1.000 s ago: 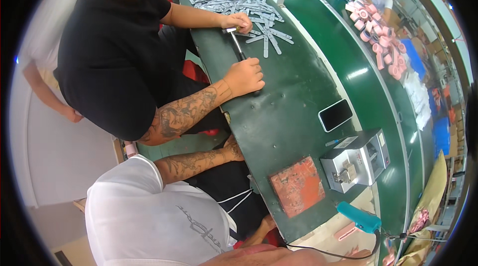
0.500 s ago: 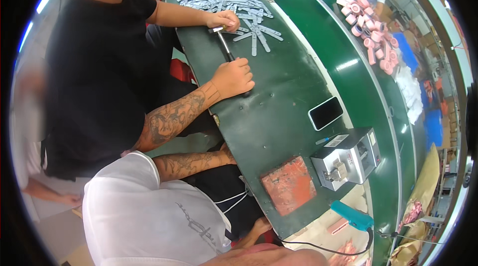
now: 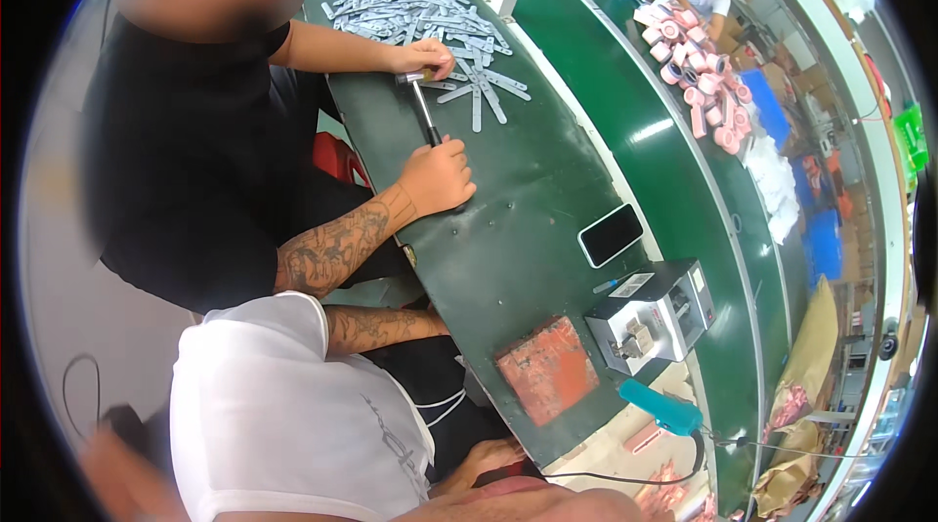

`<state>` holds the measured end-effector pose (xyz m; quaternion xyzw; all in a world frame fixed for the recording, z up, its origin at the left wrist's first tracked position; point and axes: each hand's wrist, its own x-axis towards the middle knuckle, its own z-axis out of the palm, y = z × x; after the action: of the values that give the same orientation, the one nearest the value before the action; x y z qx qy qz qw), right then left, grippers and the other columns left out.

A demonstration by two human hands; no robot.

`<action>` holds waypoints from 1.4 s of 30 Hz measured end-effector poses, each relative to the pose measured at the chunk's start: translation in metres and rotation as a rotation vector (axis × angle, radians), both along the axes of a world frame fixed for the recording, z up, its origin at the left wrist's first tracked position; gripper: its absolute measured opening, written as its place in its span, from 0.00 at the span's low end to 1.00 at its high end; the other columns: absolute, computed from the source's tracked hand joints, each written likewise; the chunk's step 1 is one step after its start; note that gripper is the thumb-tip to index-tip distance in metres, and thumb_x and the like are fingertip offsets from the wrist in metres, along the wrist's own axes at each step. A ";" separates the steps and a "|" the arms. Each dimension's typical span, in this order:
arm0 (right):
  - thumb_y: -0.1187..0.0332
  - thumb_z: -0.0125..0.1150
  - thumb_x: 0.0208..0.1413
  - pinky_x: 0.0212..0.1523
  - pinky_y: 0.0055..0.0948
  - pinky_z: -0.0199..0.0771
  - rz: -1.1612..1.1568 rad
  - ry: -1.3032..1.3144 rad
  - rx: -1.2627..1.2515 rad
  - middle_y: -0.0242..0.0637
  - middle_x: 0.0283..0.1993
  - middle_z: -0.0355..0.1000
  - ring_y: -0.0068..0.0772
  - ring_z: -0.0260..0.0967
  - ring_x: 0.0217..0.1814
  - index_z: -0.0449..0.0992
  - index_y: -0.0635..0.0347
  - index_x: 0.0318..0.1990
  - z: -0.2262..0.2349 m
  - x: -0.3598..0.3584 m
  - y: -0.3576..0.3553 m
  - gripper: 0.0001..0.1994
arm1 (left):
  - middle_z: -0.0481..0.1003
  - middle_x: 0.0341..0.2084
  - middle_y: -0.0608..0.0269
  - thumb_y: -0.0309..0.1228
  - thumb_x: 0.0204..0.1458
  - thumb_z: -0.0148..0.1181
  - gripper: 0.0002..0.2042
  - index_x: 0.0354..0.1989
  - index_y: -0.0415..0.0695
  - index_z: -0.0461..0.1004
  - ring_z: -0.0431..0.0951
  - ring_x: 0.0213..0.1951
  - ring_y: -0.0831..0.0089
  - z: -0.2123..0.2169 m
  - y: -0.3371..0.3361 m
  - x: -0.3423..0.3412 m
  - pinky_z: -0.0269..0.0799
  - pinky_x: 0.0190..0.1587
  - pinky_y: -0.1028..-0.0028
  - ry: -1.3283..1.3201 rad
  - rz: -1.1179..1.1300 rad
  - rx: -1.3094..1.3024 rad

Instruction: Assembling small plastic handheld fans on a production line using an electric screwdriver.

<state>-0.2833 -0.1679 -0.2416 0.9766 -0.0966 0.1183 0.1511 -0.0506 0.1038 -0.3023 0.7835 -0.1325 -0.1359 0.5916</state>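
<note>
My left hand (image 3: 433, 320) hangs low by the near edge of the green-topped workbench (image 3: 469, 258); its fingers are mostly hidden. My right hand (image 3: 491, 457) rests by my lap beside the same edge. Its fingertips do not show clearly, and I see nothing held in it. On the bench closest to my hands lies a worn red block (image 3: 547, 371). At my left a co-worker in black grips a hammer (image 3: 422, 112) by its dark handle, with the other hand near its head. Beyond those hands spreads a pile of grey flat strips (image 3: 415, 12).
A phone (image 3: 611, 235) lies beside a grey machine (image 3: 650, 317) with a metal fixture. A teal corded tool (image 3: 661, 409) sits near the bench end. Past the bench runs a green conveyor (image 3: 625, 122), with pink handheld fans (image 3: 699, 73) heaped beyond. Another blurred hand (image 3: 127, 468) shows at lower left.
The whole view has shifted slightly, so the bench and its things sit a little further left. The co-worker still holds the hammer. A blurred arm at lower left has changed position.
</note>
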 end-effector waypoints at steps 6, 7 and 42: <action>0.72 0.54 0.58 0.64 0.58 0.67 -0.057 0.125 0.039 0.64 0.47 0.77 0.66 0.73 0.53 0.79 0.72 0.49 0.046 0.008 0.007 0.16 | 0.72 0.63 0.54 0.51 0.67 0.44 0.26 0.64 0.46 0.70 0.68 0.65 0.55 0.043 0.002 0.019 0.59 0.70 0.53 -0.128 -0.010 0.284; 0.71 0.54 0.58 0.65 0.58 0.67 -0.070 0.147 0.043 0.64 0.48 0.77 0.67 0.73 0.54 0.79 0.72 0.50 0.052 0.008 0.010 0.16 | 0.72 0.62 0.54 0.51 0.67 0.44 0.26 0.64 0.46 0.70 0.68 0.65 0.55 0.048 -0.001 0.020 0.59 0.70 0.54 -0.147 -0.014 0.329; 0.72 0.55 0.63 0.53 0.42 0.75 0.724 -0.414 1.211 0.41 0.35 0.82 0.47 0.77 0.48 0.80 0.65 0.30 0.281 0.108 0.078 0.11 | 0.73 0.63 0.55 0.40 0.58 0.54 0.22 0.60 0.48 0.76 0.71 0.64 0.54 0.123 0.031 -0.001 0.63 0.66 0.52 -0.555 0.116 0.755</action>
<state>-0.1748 -0.0901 0.0393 0.8174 0.1569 0.2687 -0.4848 -0.0514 0.1346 -0.1796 0.9568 -0.1828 0.0730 0.2140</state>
